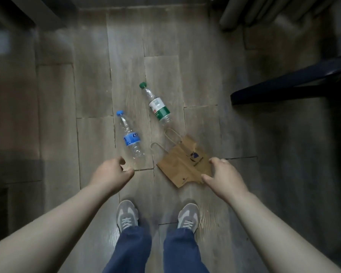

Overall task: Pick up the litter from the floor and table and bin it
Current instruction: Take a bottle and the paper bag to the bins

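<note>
Three pieces of litter lie on the wooden floor point(91, 91) ahead of my feet. A clear bottle with a blue cap and blue label point(130, 134) lies to the left. Farther off lies a second clear bottle with a green cap and green-white label point(158, 107). A flattened brown paper bag point(183, 162) with twine handles rests at the right. My left hand point(111, 173) hovers just below the blue bottle's base, fingers curled and holding nothing. My right hand point(223, 175) is spread over the bag's near right corner, thumb at its edge; whether it touches is unclear.
A dark table or chair edge point(295, 83) juts in from the right. Grey curtain folds point(264, 10) hang at the top right. Dark furniture point(12, 12) stands at the top left. My two grey shoes point(156, 215) stand side by side just behind the litter.
</note>
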Demonstrator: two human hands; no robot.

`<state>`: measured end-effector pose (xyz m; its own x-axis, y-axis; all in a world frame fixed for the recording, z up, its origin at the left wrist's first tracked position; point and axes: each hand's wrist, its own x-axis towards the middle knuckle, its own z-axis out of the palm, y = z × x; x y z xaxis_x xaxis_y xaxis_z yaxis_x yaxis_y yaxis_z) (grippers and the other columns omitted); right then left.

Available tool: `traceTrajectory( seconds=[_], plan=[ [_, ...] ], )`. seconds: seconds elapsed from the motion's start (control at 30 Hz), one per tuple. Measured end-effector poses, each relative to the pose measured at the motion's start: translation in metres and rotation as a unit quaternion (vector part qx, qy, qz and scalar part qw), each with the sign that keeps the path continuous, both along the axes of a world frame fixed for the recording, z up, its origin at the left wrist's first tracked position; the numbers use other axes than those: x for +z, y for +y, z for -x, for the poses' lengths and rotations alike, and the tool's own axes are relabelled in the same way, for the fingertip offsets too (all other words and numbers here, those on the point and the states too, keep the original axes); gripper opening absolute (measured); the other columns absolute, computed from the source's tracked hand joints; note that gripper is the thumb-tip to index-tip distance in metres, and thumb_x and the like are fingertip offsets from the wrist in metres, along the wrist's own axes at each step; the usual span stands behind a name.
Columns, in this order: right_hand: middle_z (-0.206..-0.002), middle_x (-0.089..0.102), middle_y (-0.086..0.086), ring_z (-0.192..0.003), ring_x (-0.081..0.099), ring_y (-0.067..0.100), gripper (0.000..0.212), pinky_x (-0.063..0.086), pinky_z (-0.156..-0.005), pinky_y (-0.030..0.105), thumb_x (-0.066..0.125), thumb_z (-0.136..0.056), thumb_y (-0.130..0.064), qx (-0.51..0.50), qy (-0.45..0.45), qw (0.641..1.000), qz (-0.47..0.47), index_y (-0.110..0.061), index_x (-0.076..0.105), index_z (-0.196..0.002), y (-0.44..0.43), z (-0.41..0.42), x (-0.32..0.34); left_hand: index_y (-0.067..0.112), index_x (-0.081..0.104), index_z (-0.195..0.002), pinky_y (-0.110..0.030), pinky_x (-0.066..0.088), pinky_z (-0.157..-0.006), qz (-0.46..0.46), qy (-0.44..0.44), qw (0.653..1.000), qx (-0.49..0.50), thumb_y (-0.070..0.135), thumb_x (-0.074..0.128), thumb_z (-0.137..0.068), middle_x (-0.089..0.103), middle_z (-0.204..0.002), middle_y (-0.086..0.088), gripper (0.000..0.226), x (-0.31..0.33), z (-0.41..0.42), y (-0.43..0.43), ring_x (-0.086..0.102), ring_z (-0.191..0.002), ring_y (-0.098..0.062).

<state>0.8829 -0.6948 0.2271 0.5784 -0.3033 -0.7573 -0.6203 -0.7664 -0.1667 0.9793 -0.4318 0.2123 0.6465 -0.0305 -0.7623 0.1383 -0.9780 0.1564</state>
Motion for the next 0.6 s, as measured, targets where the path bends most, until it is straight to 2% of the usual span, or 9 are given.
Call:
traceTrajectory(
  seconds=[0.1,0.23,0.33,0.47,0.53,0.6],
  plan=[
    [-0.130,0.052,0.012,-0.120,0.051,0.031,0.055,0.043,-0.097,0.034,0.063,-0.085,-0.035,-0.002,0.011,1.000,0.001,-0.014,0.047,-0.134,0.002,-0.007,-0.048,0.012,0.054,-0.126,-0.032,0.048,-0.087,-0.001,-0.004,1.000,0.009,0.044,0.060,-0.087,0.065,-0.119,-0.008,0.051,-0.046,-0.011,-0.001,0.060,-0.108,-0.027],
    [-0.130,0.050,0.012,-0.121,0.050,0.031,0.058,0.043,-0.099,0.037,0.065,-0.085,-0.036,-0.013,0.007,1.000,0.006,-0.013,0.044,-0.135,-0.002,-0.017,-0.107,0.010,0.045,-0.136,-0.037,0.051,-0.089,0.000,-0.020,1.000,0.019,0.056,0.059,-0.084,0.060,-0.126,-0.011,0.070,-0.106,-0.024,0.004,0.058,-0.111,-0.030],
    [-0.131,0.048,0.012,-0.121,0.049,0.031,0.061,0.043,-0.100,0.038,0.066,-0.085,-0.036,-0.022,-0.001,1.000,0.007,-0.013,0.042,-0.136,-0.006,-0.022,-0.149,0.010,0.042,-0.137,-0.035,0.050,-0.081,-0.005,-0.038,0.999,0.036,0.066,0.057,-0.080,0.058,-0.127,-0.011,0.082,-0.151,-0.034,0.009,0.058,-0.108,-0.029],
    [-0.135,0.044,0.012,-0.126,0.044,0.032,0.072,0.041,-0.102,0.037,0.070,-0.082,-0.040,-0.032,-0.018,0.999,0.015,-0.013,0.036,-0.140,-0.011,-0.031,-0.201,0.011,0.052,-0.110,-0.031,0.044,-0.061,0.003,-0.082,0.994,0.073,0.070,0.062,-0.072,0.056,-0.091,-0.001,0.071,-0.206,-0.048,0.011,0.054,-0.076,-0.019],
    [-0.138,0.041,0.011,-0.128,0.041,0.031,0.082,0.038,-0.105,0.037,0.072,-0.079,-0.044,-0.047,-0.037,0.998,0.023,-0.015,0.031,-0.144,-0.013,-0.034,-0.224,0.011,0.052,-0.099,-0.035,0.049,-0.063,0.008,-0.109,0.988,0.112,0.073,0.064,-0.065,0.057,-0.091,-0.006,0.072,-0.230,-0.055,0.009,0.056,-0.074,-0.022],
    [-0.140,0.038,0.009,-0.129,0.040,0.030,0.089,0.037,-0.106,0.039,0.074,-0.077,-0.048,-0.056,-0.066,0.995,0.039,-0.017,0.028,-0.147,-0.013,-0.035,-0.247,0.010,0.051,-0.097,-0.036,0.049,-0.063,0.015,-0.132,0.980,0.145,0.077,0.065,-0.060,0.058,-0.095,-0.010,0.077,-0.254,-0.058,0.006,0.058,-0.076,-0.026]
  ],
)
